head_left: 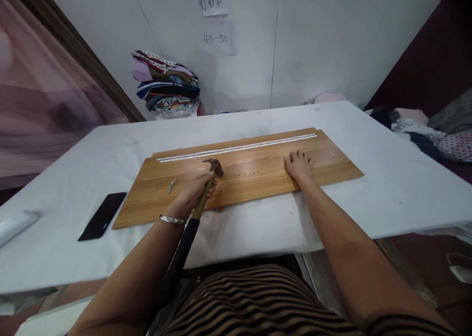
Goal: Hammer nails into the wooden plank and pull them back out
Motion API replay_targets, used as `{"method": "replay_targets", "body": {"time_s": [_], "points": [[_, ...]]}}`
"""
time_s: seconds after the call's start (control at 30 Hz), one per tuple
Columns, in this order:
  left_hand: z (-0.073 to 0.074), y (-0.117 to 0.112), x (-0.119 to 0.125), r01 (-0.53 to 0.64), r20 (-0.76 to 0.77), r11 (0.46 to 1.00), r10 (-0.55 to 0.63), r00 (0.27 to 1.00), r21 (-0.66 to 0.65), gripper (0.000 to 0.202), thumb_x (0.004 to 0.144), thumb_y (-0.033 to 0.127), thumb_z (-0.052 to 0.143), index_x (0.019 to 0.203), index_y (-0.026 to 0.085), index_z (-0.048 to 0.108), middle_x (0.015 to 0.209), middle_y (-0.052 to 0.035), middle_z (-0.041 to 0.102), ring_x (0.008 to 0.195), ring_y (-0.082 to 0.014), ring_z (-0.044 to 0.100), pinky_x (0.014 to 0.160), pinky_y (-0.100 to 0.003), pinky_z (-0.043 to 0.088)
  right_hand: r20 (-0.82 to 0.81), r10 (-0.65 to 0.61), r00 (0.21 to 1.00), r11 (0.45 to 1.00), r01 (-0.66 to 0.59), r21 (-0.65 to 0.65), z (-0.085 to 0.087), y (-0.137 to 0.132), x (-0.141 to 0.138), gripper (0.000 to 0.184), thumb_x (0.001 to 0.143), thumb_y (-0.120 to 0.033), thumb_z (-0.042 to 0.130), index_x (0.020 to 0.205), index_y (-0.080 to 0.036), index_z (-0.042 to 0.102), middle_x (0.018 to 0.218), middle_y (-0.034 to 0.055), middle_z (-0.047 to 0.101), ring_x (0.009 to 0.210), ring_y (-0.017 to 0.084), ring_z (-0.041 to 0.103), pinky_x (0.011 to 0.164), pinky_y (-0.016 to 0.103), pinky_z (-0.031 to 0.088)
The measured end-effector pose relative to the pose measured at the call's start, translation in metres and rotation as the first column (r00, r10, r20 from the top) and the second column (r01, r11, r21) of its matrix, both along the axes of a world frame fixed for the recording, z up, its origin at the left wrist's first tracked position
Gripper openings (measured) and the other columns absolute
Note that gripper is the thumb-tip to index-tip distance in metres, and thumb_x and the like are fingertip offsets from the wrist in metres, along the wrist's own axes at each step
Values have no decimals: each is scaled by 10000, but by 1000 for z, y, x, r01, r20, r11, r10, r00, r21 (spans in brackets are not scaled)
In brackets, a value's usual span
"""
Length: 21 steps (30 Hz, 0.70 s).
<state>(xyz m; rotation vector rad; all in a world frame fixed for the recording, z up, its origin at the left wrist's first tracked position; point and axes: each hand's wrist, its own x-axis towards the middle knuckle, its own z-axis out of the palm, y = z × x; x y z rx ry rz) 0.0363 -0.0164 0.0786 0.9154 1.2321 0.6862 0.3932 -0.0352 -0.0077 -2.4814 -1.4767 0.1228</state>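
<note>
A wooden board [258, 154] lies flat on the white-covered table, with two long white strips [236, 149] marked like rulers along its far side. My left hand [195, 184] grips a claw hammer [201, 203] high on the handle, close under its head; the black grip points back toward my body. Just right of the hammer head, a row of small dark dots [245, 173], nails or holes, runs along the wood. My right hand [298, 166] rests palm down on the board's right half, fingers stretched out. Several loose nails [171, 186] lie left of my left hand.
Left of the board lies a black phone [102, 216] on the white tablecloth [147, 250]. Folded clothes [167, 82] are stacked at the table's back left, against the wall. More cloth [424, 129] is piled beyond the right edge. A pink curtain [47, 90] hangs at left.
</note>
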Motion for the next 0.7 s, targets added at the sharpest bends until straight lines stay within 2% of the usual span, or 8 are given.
{"method": "replay_targets", "body": {"time_s": [0.5,0.7], "points": [[1,-1,2,-12,6,1000,12,1000,10,172,881,258,641,774,144,570,612,7,556,399,-40,395,359,-147,284,10,-2,1000,1000,2,13,1,-1,-1,526,1035,-419,304,1316,-144,653,1518,206,532,1417,372,401,1142,578,284],[17,7,5,-55,77,998,56,995,-24,165,935,236,603,805,134,593,621,-9,564,407,-48,421,342,-144,303,-59,-6,998,1000,7,18,5,1,3,478,1002,-407,411,1317,-157,669,1563,185,510,1465,361,377,1179,571,269]]}}
